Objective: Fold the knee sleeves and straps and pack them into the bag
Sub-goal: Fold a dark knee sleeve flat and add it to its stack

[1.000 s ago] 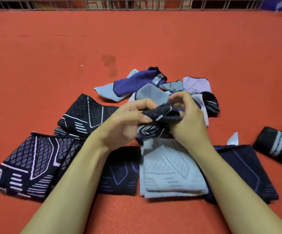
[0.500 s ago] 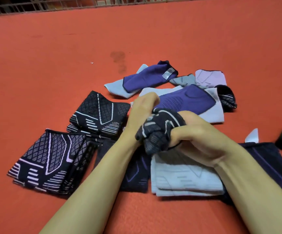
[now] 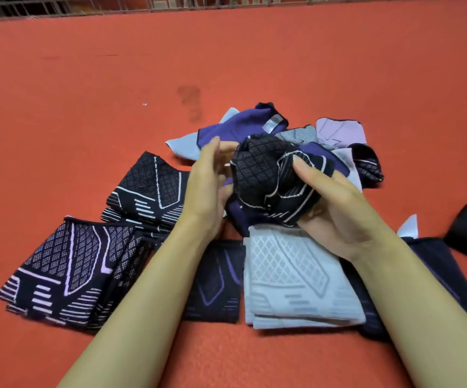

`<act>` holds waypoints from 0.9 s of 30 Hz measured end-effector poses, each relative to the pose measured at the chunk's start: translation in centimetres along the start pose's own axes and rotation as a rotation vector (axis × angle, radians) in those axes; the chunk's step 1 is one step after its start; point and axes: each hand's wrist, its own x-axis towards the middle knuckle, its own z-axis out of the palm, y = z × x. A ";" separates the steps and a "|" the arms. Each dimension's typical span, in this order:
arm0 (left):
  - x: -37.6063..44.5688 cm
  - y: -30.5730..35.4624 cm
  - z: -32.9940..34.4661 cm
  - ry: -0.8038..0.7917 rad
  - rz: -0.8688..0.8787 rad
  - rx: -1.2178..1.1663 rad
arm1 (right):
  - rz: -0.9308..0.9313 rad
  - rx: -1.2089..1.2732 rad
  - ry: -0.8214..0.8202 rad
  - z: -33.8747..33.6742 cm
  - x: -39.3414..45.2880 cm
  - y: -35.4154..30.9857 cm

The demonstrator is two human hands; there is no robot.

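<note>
While the right hand (image 3: 335, 208) grips a black sleeve (image 3: 268, 177), the left hand (image 3: 209, 180) hovers open above red carpet (image 3: 86, 93).

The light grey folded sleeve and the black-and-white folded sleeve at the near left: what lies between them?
In the head view, a dark sleeve with purple lines lies between the light grey folded sleeve and the black-and-white folded sleeve; the left forearm crosses it.

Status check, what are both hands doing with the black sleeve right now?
Right hand grips bunched black sleeve. Left hand open beside it. Folded grey sleeve directly beneath. No bag in view.
</note>
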 end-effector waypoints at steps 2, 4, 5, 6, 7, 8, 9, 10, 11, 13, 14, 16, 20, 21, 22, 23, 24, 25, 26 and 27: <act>0.1 0.6 -0.5 0.027 0.129 0.070 | -0.028 -0.010 0.077 -0.4 0.5 0.0; -0.2 0.2 -0.6 0.049 0.279 0.270 | -0.033 0.025 0.121 -0.8 0.9 0.1; -0.4 -0.1 -0.7 0.066 0.378 0.418 | -0.034 0.026 0.150 -0.9 1.0 0.2; -0.4 -0.4 -0.8 0.095 0.463 0.562 | -0.046 0.025 0.173 -0.9 1.1 0.1; -0.4 -0.6 -0.9 0.108 0.508 0.640 | -0.055 0.009 0.197 -1.0 1.2 0.1; -0.4 -0.7 -0.8 0.089 0.525 0.675 | -0.065 -0.015 0.202 -1.0 1.2 0.1; -0.5 -0.6 -0.7 0.042 0.525 0.690 | -0.076 -0.053 0.199 -1.1 1.1 0.1; -0.6 -0.6 -0.5 -0.006 0.523 0.705 | -0.083 -0.088 0.175 -1.1 1.0 0.1; -0.7 -0.7 -0.4 -0.053 0.510 0.717 | -0.090 -0.130 0.143 -1.1 0.9 0.2; -0.8 -1.0 -0.3 -0.123 0.472 0.721 | -0.103 -0.213 0.082 -1.3 0.7 0.3; -0.8 -1.1 -0.4 -0.154 0.447 0.714 | -0.106 -0.247 0.066 -1.5 0.7 0.3; -0.8 -1.1 -0.5 -0.198 0.412 0.708 | -0.081 -0.278 0.024 -1.4 0.5 0.3; -1.0 -1.0 -0.5 -0.272 0.394 0.682 | -0.027 -0.338 -0.039 -1.3 0.3 0.5; -1.0 -1.0 -0.5 -0.281 0.386 0.690 | -0.029 -0.362 -0.034 -1.3 0.4 0.5; -0.9 -0.9 -0.5 -0.270 0.385 0.699 | -0.039 -0.380 -0.021 -1.5 0.5 0.5; -0.9 -0.8 -0.6 -0.240 0.392 0.710 | -0.052 -0.389 -0.002 -1.7 0.5 0.5; -0.8 -0.6 -0.7 -0.203 0.402 0.727 | -0.060 -0.388 0.018 -1.8 0.6 0.5; -0.7 -0.3 -0.9 -0.173 0.405 0.744 | -0.063 -0.386 0.038 -2.0 0.7 0.5; -0.6 -0.2 -1.1 -0.163 0.398 0.761 | -0.066 -0.387 0.056 -2.1 0.7 0.5; -0.5 -0.1 -1.3 -0.171 0.376 0.777 | -0.074 -0.397 0.071 -2.1 0.8 0.5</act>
